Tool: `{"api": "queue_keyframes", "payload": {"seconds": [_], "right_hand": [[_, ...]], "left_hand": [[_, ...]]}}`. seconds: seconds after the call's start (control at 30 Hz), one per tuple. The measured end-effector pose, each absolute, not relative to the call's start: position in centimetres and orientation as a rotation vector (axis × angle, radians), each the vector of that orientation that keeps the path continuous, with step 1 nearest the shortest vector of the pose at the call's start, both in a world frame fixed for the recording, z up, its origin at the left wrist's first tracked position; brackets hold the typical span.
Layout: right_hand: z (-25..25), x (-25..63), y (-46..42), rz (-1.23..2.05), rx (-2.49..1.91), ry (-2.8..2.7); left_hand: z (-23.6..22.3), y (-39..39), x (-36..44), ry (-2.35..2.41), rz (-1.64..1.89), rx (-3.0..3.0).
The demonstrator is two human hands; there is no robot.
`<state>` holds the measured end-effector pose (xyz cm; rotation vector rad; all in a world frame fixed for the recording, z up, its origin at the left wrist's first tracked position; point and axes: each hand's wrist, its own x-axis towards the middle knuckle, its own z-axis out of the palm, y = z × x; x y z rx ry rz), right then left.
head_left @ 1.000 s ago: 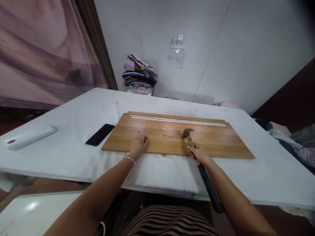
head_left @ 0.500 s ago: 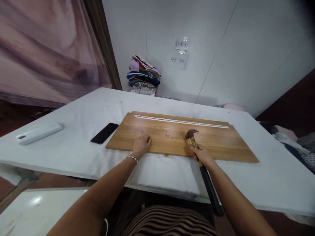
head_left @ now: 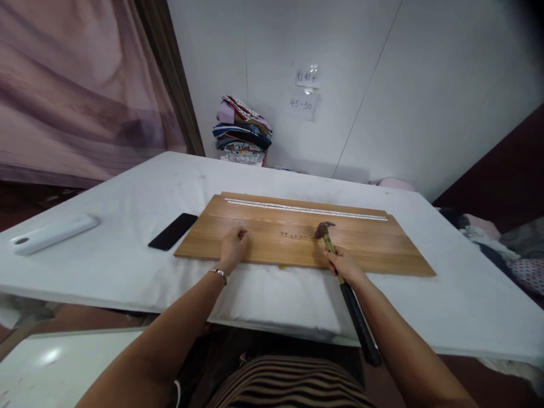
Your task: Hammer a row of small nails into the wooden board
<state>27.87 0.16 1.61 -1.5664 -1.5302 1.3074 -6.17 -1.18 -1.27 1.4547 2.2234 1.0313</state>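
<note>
A wooden board [head_left: 361,243] lies flat before me, with two white strips [head_left: 306,208] along its far side. My left hand [head_left: 233,247] is over the board's left part, fingers pinched together beside a few small thin pieces, apparently nails [head_left: 240,224]. Whatever is between those fingertips is too small to make out. A claw hammer [head_left: 357,317] is gripped in my right hand [head_left: 343,264] high on the handle, its head at the board and its black grip hanging past the table's near edge. Left of the hammer head runs a short row of nails [head_left: 293,235] in the board.
A black phone [head_left: 173,231] and a white long-shaped object [head_left: 55,233] lie on the white-covered table [head_left: 140,192] to the left. Folded clothes [head_left: 243,127] are stacked at the wall behind. Paper notes [head_left: 304,105] hang on the wall. More cloth [head_left: 488,235] lies beyond the right edge.
My left hand's fingers have reached forward to the small pieces on the board and pinched together there. The right hand keeps its hold on the hammer. The whole view has shifted slightly.
</note>
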Motion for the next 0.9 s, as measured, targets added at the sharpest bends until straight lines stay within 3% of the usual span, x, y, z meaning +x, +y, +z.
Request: {"api": "queue_keyframes", "payload": {"seconds": [0.13, 0.37, 0.9], "right_hand": [[1.5, 27.9, 0.3, 1.303, -1.53, -1.496], [1.5, 27.5, 0.7, 1.311, -1.589, -1.462], [1.5, 27.5, 0.4, 1.33, -1.565, -1.436]], "left_hand": [[-0.3, -1.0, -7.2, 2.345, 0.98, 1.392], [1.3, -0.1, -8.5, 2.507, 0.555, 1.586], [1.8, -0.8, -8.0, 2.361, 0.162, 2.0]]}}
